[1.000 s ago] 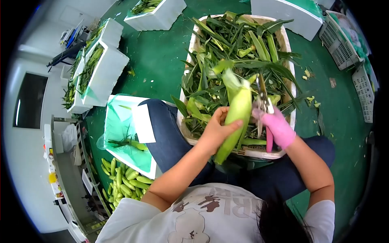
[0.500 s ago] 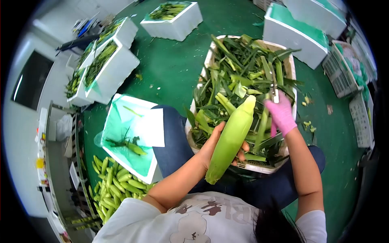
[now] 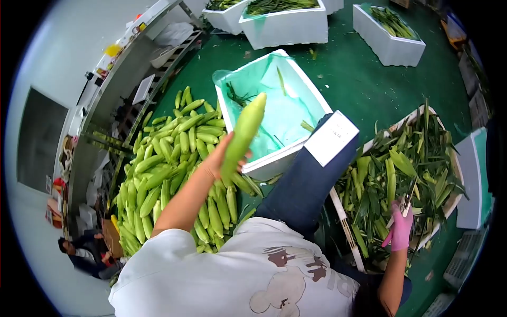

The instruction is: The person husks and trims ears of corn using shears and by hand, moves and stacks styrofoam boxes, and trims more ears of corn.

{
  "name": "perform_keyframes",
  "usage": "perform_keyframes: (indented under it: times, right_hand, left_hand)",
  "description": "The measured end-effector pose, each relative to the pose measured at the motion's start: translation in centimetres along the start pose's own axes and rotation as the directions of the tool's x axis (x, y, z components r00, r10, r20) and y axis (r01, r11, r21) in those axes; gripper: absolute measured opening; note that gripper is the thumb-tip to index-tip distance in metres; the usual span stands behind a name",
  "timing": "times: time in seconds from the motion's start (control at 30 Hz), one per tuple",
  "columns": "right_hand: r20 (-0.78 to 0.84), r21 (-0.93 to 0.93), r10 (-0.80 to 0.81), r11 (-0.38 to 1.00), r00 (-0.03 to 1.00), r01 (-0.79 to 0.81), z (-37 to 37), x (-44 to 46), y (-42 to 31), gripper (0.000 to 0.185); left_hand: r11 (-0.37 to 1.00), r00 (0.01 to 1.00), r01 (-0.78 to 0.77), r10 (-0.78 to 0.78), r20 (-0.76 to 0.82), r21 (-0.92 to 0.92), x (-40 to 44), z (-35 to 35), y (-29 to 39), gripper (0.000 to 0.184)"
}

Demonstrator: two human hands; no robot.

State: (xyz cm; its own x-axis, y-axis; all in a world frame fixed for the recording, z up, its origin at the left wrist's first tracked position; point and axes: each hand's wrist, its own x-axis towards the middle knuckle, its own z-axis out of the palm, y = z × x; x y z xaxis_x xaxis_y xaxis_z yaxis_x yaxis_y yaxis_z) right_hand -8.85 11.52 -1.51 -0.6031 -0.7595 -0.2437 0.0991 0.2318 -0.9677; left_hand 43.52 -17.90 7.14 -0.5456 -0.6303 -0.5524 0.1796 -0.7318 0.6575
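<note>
My bare left hand [image 3: 217, 157] is closed around a green ear of corn [image 3: 246, 127] in its husk, holding it tilted with one end up. Behind that ear lies a white foam box [image 3: 296, 153] with a green plastic liner and a few leaf scraps inside. My right hand [image 3: 401, 230], in a pink glove, grips metal shears [image 3: 407, 203] over a white crate [image 3: 346, 224] heaped with cut husks and leaves [image 3: 377, 185]. To the left spreads a big pile of husked-on corn ears [image 3: 174, 158] on the floor.
More foam boxes [image 3: 285, 31] with greens stand at the back, another [image 3: 391, 50] at the back right. A white card [image 3: 332, 138] lies on my knee. Shelving [image 3: 113, 90] lines the left wall. A person [image 3: 87, 253] sits at the far left.
My view has turned left. My left hand has carried the ear from above the leaf crate to beside the lined foam box and corn pile. My right hand stays over the crate.
</note>
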Motion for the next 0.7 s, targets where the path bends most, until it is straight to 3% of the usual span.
perform_keyframes:
  times: [0.07,0.1,0.2,0.23,0.3,0.33,0.37,0.4,0.43,0.47,0.5,0.6,0.7]
  right_hand:
    - [0.005,0.003,0.018,1.0,1.0,-0.018,0.0,0.1,-0.2,0.048]
    - [0.01,0.015,0.043,0.999,0.999,-0.043,-0.1,0.1,-0.4,0.047]
    - [-0.063,0.081,0.079,0.994,0.995,-0.074,-0.5,-0.3,-0.4,0.044]
    - [-0.098,0.068,0.071,0.996,0.993,-0.065,-0.9,-0.5,-0.3,0.044]
    - [-0.172,0.074,0.078,0.995,0.982,-0.067,-1.6,-0.8,-0.3,0.045]
    - [-0.19,0.091,0.087,0.993,0.978,-0.07,-1.6,-1.0,-0.7,0.046]
    - [-0.204,0.11,0.098,0.991,0.974,-0.077,-1.5,-1.2,-1.1,0.046]
    - [-0.213,0.133,0.111,0.988,0.971,-0.084,-1.4,-1.3,-1.2,0.047]
    - [-0.205,0.14,0.135,0.984,0.969,-0.108,-1.9,-1.0,-0.7,0.049]
    - [-0.207,0.137,0.142,0.984,0.968,-0.115,-2.1,-0.9,-0.3,0.049]
    - [-0.207,0.135,0.147,0.983,0.967,-0.121,-2.0,-0.7,-0.6,0.05]
    - [-0.185,0.119,0.141,0.986,0.973,-0.12,-1.8,-0.5,-1.0,0.05]
    - [-0.16,0.102,0.106,0.991,0.981,-0.09,-1.7,-1.0,-1.5,0.051]
  left_hand:
    - [0.961,0.956,0.045,0.038,-0.291,0.273,1.5,-3.2,2.5,0.053]
    - [0.951,0.926,0.091,0.029,-0.375,0.297,4.0,-6.9,2.3,0.048]
    - [0.937,0.855,0.183,-0.003,-0.519,0.298,12.2,-16.7,0.6,0.048]
    - [0.867,0.806,0.188,0.133,-0.577,0.461,13.4,-15.0,0.5,0.048]
    - [0.641,0.685,0.226,0.431,-0.588,0.734,14.9,-9.0,0.8,0.051]
    - [0.519,0.709,0.1,0.561,-0.427,0.849,16.6,-8.4,0.8,0.047]
    - [0.487,0.747,-0.102,0.613,-0.256,0.867,16.4,-4.3,1.5,0.031]
    - [0.533,0.806,-0.199,0.566,-0.171,0.823,15.7,0.2,1.9,0.023]
    - [0.561,0.848,-0.358,0.529,0.009,0.747,15.1,3.7,2.0,0.021]
    - [0.699,0.913,-0.351,0.404,0.061,0.623,14.1,6.9,1.8,0.024]
    - [0.724,0.969,-0.241,0.219,0.116,0.646,13.5,8.8,2.0,0.03]
    - [0.646,0.973,-0.158,-0.029,0.231,0.747,12.5,11.7,0.8,0.038]
    - [0.708,0.98,-0.038,-0.11,0.164,0.705,11.8,13.5,-0.3,0.027]
